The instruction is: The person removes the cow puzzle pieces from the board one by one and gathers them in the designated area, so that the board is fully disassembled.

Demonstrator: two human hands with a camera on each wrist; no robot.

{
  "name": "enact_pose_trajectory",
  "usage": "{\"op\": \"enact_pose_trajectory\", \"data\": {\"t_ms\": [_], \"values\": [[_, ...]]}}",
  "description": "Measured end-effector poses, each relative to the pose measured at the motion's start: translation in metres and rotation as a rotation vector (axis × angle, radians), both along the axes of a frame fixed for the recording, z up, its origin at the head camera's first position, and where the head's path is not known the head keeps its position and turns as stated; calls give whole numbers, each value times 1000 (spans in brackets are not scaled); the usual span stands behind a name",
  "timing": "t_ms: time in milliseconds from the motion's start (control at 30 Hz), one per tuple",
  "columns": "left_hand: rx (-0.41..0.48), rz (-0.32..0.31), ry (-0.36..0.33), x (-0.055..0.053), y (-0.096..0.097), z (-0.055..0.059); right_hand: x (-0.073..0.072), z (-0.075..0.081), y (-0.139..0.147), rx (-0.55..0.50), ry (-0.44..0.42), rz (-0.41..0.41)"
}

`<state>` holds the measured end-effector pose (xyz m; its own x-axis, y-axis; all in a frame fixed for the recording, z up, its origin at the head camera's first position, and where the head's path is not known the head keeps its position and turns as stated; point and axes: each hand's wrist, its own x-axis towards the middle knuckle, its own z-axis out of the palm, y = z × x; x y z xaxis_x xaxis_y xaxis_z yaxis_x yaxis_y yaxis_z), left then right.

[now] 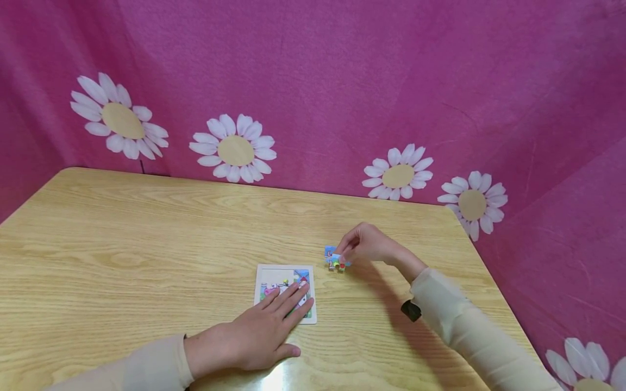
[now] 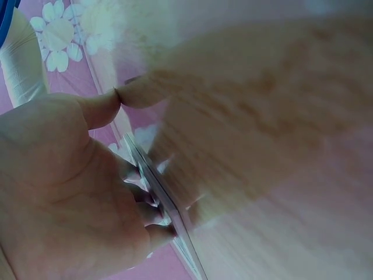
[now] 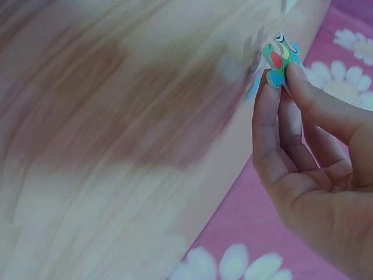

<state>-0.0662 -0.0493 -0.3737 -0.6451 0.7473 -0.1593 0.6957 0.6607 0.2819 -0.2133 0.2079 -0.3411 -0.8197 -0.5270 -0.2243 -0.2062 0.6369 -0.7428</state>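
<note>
A white-framed jigsaw puzzle (image 1: pixel 261 277) lies on the table, its picture partly filled in and its upper left part bare. Across its lower right my left hand (image 1: pixel 259 331) rests with straight, slightly spread fingers, hiding some of the picture. In the left wrist view those fingers (image 2: pixel 152 217) lie on the puzzle board (image 2: pixel 169 204), seen edge-on. To the right of the frame, my right hand (image 1: pixel 369 244) pinches a colourful puzzle piece (image 3: pixel 276 60) between thumb and fingertips. Another blue piece (image 1: pixel 329 251) shows just behind the held one on the table.
The wooden table (image 1: pixel 146 244) stretches widely to the left and behind the puzzle. A pink curtain (image 1: pixel 313 81) with white daisies hangs along the table's far and right edges. A dark object (image 1: pixel 411 310) sits under the right sleeve near the wrist.
</note>
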Motion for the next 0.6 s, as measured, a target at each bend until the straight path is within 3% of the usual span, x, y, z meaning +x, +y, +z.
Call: {"op": "enact_pose_trajectory", "data": {"t_ms": [300,600], "values": [[11,-11,4,0,-1,-2,-16,-7,30,30,-29,-60],[47,-14,-32,0,-2,-2,-24,-5,32,98,1,-93]]}}
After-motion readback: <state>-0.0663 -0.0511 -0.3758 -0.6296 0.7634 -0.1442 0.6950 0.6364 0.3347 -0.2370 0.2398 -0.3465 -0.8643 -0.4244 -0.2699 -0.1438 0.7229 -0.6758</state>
